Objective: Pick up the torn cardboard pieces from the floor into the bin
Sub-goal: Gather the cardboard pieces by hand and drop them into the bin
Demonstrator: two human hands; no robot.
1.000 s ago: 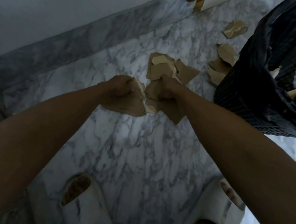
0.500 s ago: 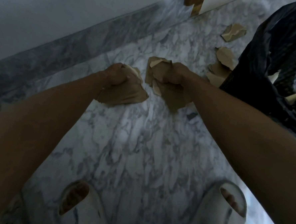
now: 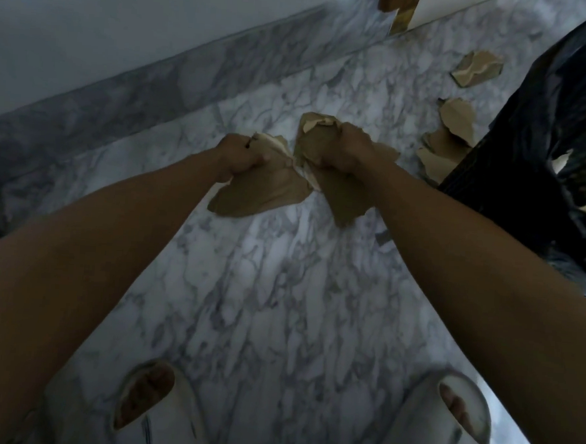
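Torn cardboard pieces (image 3: pixel 262 189) bunched in both hands, left hand (image 3: pixel 241 153) and right hand (image 3: pixel 344 149) each fisted on a wad, now drawn back together after parting (loose scraps (image 3: pixel 458 125) left far right beside bin (image 3: pixel 547 141)); ready to lift binward

Both bare arms reach out straight in front of the person, side by side. The left hand (image 3: pixel 239 156) is a tight fist, knuckles up. The right hand (image 3: pixel 345 153) is a tight fist too. The two fists sit close together, almost touching. Both wrists are straight.
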